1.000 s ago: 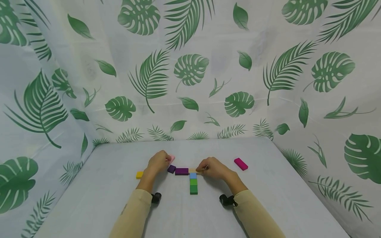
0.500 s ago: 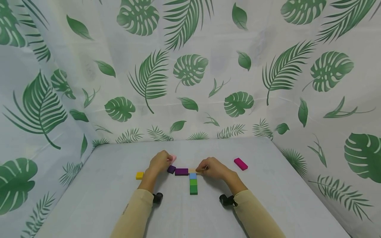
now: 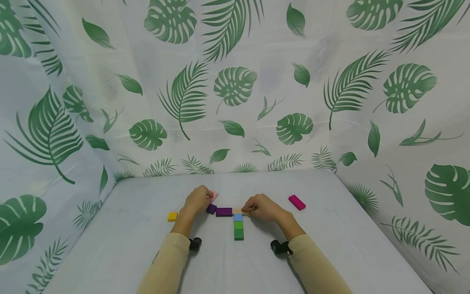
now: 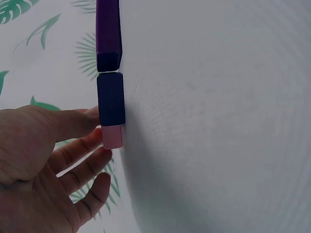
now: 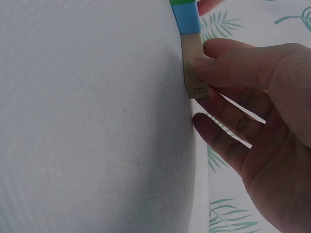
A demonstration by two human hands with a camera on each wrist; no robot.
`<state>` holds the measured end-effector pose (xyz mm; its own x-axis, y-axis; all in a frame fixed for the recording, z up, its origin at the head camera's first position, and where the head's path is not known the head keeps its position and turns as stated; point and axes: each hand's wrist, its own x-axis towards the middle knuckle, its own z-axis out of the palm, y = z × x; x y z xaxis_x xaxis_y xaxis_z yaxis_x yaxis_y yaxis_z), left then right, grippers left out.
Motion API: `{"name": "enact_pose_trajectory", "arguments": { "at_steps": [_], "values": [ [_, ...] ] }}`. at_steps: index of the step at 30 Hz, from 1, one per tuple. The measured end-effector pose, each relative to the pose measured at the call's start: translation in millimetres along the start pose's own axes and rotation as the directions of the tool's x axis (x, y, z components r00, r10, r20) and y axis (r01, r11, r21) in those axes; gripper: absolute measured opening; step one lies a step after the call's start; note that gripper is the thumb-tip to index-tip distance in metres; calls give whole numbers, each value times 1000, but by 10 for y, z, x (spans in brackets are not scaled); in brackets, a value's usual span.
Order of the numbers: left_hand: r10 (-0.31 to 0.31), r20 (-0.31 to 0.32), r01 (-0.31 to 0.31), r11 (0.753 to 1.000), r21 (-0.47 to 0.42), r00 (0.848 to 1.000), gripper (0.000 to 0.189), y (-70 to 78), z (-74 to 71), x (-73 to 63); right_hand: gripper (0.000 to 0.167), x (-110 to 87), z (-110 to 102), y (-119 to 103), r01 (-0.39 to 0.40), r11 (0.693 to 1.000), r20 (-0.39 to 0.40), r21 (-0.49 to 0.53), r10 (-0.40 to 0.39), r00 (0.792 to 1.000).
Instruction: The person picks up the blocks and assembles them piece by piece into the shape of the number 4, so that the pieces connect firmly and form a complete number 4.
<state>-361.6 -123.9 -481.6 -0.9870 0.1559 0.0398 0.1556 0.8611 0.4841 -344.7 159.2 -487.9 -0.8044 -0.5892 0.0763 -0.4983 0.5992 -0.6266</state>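
My left hand [image 3: 197,200] pinches a pale pink block [image 3: 214,196] between thumb and fingers, just beyond a small dark blue-purple block [image 3: 211,209]. In the left wrist view the thumb lies behind this dark block [image 4: 111,99], and the pink block [image 4: 112,137] shows partly below it. To the right of the dark block lies a longer purple block [image 3: 224,212]. My right hand [image 3: 263,207] pinches the right end of a plain wooden block [image 3: 237,210]; in the right wrist view the wooden block [image 5: 193,60] bears the number 24 on its end.
From the wooden block a blue block [image 3: 238,217], a light green block [image 3: 238,225] and a darker green block [image 3: 239,234] run toward me in a line. A yellow block [image 3: 172,217] lies left of my left wrist, a magenta block [image 3: 297,202] at the right. Leaf-patterned cloth [image 3: 257,134] surrounds the white table.
My left hand has shifted slightly to the right with the pink block. The right hand and the other blocks stay in place.
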Motion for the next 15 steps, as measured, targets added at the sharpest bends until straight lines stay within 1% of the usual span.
{"name": "enact_pose_trajectory", "arguments": {
  "at_steps": [7,15],
  "values": [
    [22,-20,-22,1000,2,1000,20,32,-4,-14,19,5,-4,-3,-7,1000,1,1,7,1000],
    [-5,2,5,1000,-8,1000,20,39,-7,-13,20,3,1,-1,1,1000,1,-5,-1,1000]
  ]
}}
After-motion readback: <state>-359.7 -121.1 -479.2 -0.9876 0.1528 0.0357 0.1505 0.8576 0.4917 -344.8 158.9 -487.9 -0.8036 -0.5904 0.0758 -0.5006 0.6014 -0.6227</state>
